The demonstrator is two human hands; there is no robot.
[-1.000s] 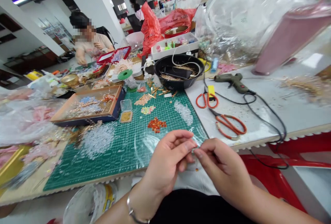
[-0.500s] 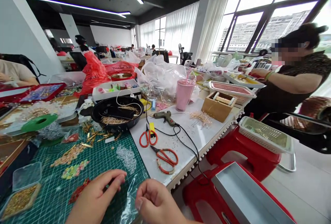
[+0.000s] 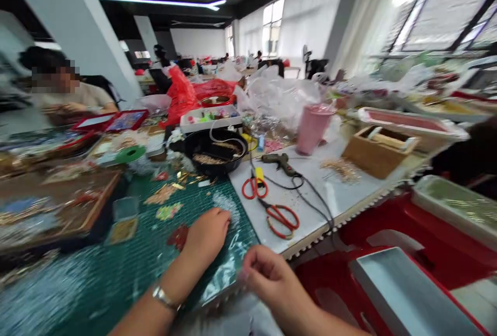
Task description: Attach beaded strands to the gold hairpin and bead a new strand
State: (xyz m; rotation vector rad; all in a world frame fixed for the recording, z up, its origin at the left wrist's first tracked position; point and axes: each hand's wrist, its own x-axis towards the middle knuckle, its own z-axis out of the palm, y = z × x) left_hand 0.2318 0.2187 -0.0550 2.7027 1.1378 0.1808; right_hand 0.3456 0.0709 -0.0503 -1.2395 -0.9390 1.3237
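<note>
My left hand (image 3: pixel 207 235) reaches over the green cutting mat (image 3: pixel 149 245), its fingers together and bent down at the near edge of a pile of clear beads (image 3: pixel 225 205). Its fingertips are partly hidden. Close to the mat's front corner, my right hand (image 3: pixel 267 274) is closed in a pinch; anything in it is too small to make out. Between the hands lies a clear plastic bag (image 3: pixel 219 276). Beside my left hand are dark red pieces (image 3: pixel 177 236), with yellow-green pieces (image 3: pixel 169 211) and peach pieces (image 3: pixel 160 193) farther back.
Two orange-handled scissors (image 3: pixel 282 220) (image 3: pixel 255 187) and a glue gun (image 3: pixel 283 162) with a trailing cord lie right. Behind stand a black pan (image 3: pixel 213 157) and a pink drink cup (image 3: pixel 313 129). Red stools (image 3: pixel 326 268) bear trays beyond the table edge. A person (image 3: pixel 73 92) sits far left.
The view has swung left, bringing in a brown tray and the seated person. My left hand has moved forward to the clear beads. My right hand stays pinched near the mat's corner.
</note>
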